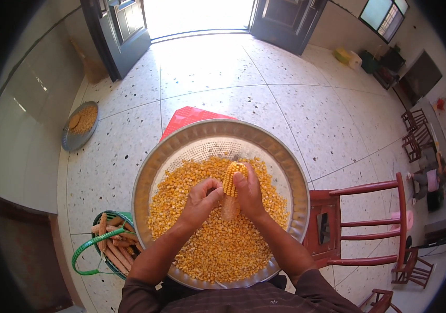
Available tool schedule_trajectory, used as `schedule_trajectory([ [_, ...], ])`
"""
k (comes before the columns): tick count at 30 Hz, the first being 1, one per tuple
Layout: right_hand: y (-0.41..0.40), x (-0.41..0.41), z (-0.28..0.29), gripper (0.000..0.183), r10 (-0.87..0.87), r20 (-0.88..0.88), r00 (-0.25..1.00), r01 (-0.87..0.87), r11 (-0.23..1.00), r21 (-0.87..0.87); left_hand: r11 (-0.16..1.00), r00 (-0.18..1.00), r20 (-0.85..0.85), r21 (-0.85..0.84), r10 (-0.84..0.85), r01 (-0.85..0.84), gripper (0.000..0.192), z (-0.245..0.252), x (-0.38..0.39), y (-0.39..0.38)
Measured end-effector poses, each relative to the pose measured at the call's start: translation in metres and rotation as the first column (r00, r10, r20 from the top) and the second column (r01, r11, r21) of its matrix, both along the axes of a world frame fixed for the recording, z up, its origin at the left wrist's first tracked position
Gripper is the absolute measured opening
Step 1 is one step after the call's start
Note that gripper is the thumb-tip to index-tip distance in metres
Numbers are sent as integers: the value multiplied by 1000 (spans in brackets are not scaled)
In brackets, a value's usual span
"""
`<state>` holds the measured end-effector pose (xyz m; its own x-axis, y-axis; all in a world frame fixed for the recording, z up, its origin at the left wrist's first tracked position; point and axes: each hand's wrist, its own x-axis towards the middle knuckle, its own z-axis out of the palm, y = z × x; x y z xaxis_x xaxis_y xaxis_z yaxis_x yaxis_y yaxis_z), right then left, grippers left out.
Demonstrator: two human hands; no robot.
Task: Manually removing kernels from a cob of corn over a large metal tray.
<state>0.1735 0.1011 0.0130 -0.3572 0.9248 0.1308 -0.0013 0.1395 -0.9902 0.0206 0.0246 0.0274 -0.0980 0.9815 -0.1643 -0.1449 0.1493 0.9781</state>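
Observation:
A partly shelled corn cob (231, 184) is gripped in my right hand (249, 191), its upper part still covered with yellow kernels and its lower end bare. My left hand (202, 199) meets the cob's left side, thumb and fingertips pinched together at the kernel edge; whether a kernel lies between them is hidden. Both hands are over a wide round metal sieve pan (223, 124) with a perforated bottom. Loose corn kernels (223, 246) cover most of it, while the far part of the perforated bottom shows bare.
A green basket (90, 239) of bare cobs stands left of the pan. Under the pan's far rim shows a red stool (191, 114). A red wooden chair (371, 223) adjoins the right side. Another pan (72, 141) lies by the left wall. A person (432, 178) sits far right.

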Motion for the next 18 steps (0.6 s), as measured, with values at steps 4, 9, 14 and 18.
schedule_trajectory([
  [4, -2, -3, 10, 62, 31, 54, 998, -42, 975, 219, 995, 981, 180, -57, -71, 82, 12, -3, -7, -1],
  [9, 8, -10, -14, 51, -123, -105, 987, 109, 986, -123, 887, 813, -546, 454, 202, 85, 4, 18, 6, -5],
  [14, 19, 7, 4, 46, -12, -291, 957, -112, 908, -403, 856, 844, -520, 489, 132, 167, 11, 32, 18, -12],
  [18, 17, 8, 4, 46, 41, -301, 953, -168, 897, -408, 946, 907, -421, 303, 24, 116, 11, 28, 5, -8],
])
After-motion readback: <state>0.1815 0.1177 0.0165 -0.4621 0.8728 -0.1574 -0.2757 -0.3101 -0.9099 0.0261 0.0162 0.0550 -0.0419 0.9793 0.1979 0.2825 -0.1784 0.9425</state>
